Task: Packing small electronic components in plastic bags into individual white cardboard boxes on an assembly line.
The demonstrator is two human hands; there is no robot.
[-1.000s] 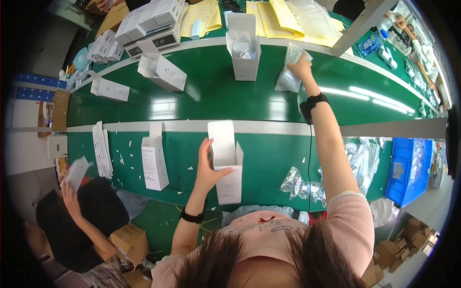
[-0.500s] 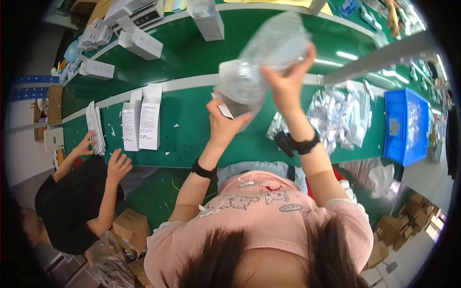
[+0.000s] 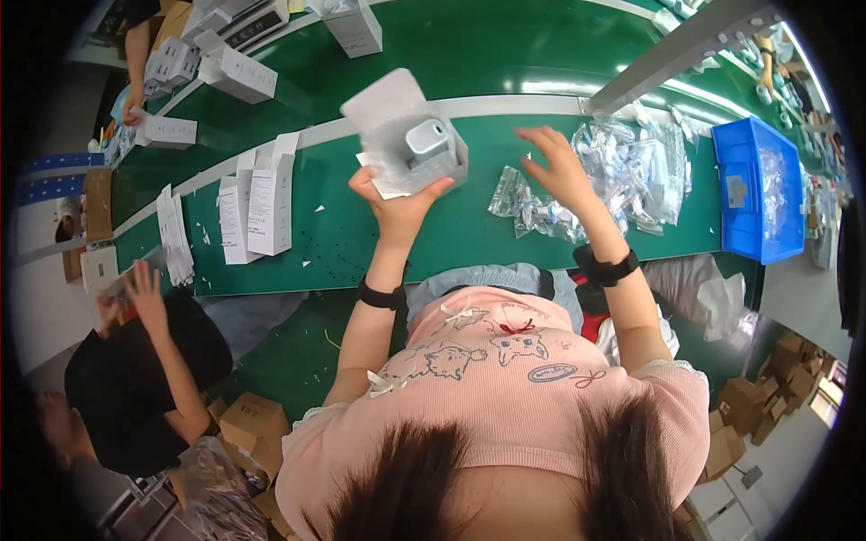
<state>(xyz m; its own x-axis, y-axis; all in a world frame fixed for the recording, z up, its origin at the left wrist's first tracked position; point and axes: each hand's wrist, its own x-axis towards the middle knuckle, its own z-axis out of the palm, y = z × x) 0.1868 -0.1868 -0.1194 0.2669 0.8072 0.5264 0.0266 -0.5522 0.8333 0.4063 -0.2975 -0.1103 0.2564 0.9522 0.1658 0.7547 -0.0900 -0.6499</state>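
Observation:
My left hand (image 3: 401,206) is wrapped round the lower side of an open white carton (image 3: 458,162), which is tilted so that its mouth faces me. Its large lid flap (image 3: 386,101) stands up. Inside it sits a pale, rounded plastic device (image 3: 428,141) with a dark slot, its lower part hidden by the carton. My right hand (image 3: 561,167) holds nothing, its fingers spread above the left edge of a heap of clear plastic bags (image 3: 645,171) with small white and blue parts in them. A smaller clear bag (image 3: 510,191) lies just below these fingers.
Several tall white cartons (image 3: 269,203) stand left on the green table (image 3: 343,243), beside flattened cartons (image 3: 175,239). A blue bin (image 3: 735,194) is at the right, under a slanting metal post (image 3: 686,59). A co-worker (image 3: 144,370) sits at the left; another person's hand (image 3: 133,104) touches a carton beyond.
The large clear bag that my right hand held over the carton is out of that hand. My right hand has moved right to the heap, and the carton's inside now shows.

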